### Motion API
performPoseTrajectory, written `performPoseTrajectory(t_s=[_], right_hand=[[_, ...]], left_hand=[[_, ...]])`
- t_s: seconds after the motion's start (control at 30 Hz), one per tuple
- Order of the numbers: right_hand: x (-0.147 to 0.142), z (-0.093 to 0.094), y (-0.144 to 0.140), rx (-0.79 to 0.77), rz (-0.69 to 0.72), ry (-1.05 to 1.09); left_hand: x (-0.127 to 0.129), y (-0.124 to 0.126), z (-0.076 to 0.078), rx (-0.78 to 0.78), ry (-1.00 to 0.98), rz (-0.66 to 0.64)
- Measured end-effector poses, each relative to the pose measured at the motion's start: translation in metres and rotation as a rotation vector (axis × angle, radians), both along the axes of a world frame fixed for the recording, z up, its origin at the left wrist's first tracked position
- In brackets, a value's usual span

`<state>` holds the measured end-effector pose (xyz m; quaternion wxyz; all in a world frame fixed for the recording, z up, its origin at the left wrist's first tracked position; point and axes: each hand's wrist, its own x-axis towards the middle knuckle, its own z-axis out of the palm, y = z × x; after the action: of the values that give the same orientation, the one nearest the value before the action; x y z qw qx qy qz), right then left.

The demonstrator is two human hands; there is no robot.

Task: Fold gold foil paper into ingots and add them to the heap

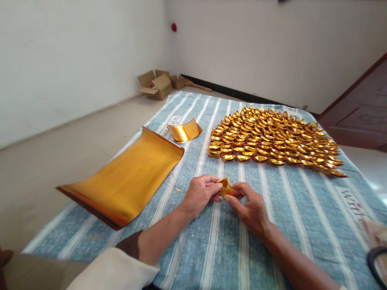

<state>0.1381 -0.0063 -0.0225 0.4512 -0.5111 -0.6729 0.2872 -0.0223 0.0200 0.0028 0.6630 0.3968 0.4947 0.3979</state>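
Between my two hands is a small piece of gold foil paper (226, 187), partly folded, with an opening facing up. My left hand (203, 193) pinches its left side between thumb and fingers. On the other side, my right hand (248, 204) grips the right edge, thumb in front and fingers behind. Ahead and to the right, many folded gold paper ingots (269, 139) lie in close rows. A large curled stack of gold foil sheets (130, 173) rests left of my hands, and a smaller curled stack of gold foil pieces (185, 131) sits beyond it.
A blue cloth with white stripes (260, 253) covers the table. Small gold scraps (178, 190) lie near my left hand. A black curved handle (376, 262) shows at the right edge. Open cardboard boxes (157, 86) stand on the floor by the wall, beyond the table.
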Motion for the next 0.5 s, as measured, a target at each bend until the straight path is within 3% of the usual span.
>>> performPoseTrajectory(t_s=[0.23, 0.5], right_hand=[[0.0014, -0.0033, 0.0011, -0.351, -0.004, 0.232], [0.0018, -0.0089, 0.003, -0.417, 0.002, 0.358]], left_hand=[[-0.0013, -0.0002, 0.0014, -0.004, -0.03, 0.008], [0.0003, 0.0005, 0.0, -0.01, -0.067, -0.013]])
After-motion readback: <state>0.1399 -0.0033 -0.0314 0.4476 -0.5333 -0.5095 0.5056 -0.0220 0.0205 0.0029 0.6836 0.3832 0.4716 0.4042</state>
